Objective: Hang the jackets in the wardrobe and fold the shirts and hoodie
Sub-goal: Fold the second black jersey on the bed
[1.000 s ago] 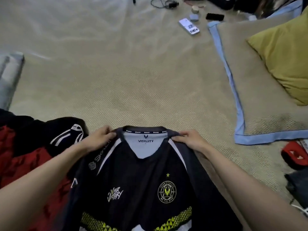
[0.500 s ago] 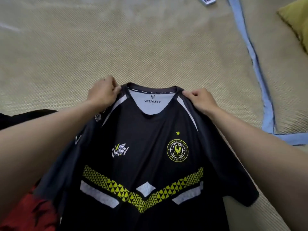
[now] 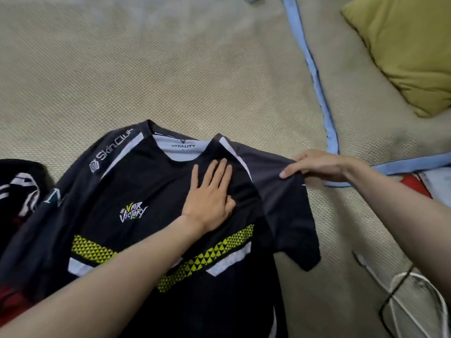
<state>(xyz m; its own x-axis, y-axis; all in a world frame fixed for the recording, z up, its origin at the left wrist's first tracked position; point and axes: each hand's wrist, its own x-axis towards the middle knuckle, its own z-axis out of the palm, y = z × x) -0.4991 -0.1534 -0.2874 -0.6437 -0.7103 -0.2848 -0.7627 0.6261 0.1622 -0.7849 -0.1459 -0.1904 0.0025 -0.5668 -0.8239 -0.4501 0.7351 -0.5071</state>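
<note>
A dark pile of clothes (image 3: 17, 189) lies at the left beside the black jersey (image 3: 136, 191) spread front-up on the woven mat (image 3: 170, 69), where the left hand (image 3: 210, 191) presses flat-fingered on its chest and the right hand (image 3: 322, 165) pinches the sleeve's shoulder edge.

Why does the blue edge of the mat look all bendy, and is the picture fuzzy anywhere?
Head view: the wide-angle lens curves the mat's blue edge; soft, even light, no hard shadows or glare; the jersey lettering reads sharp, while the left hand, right hand and corners look slightly soft.
</note>
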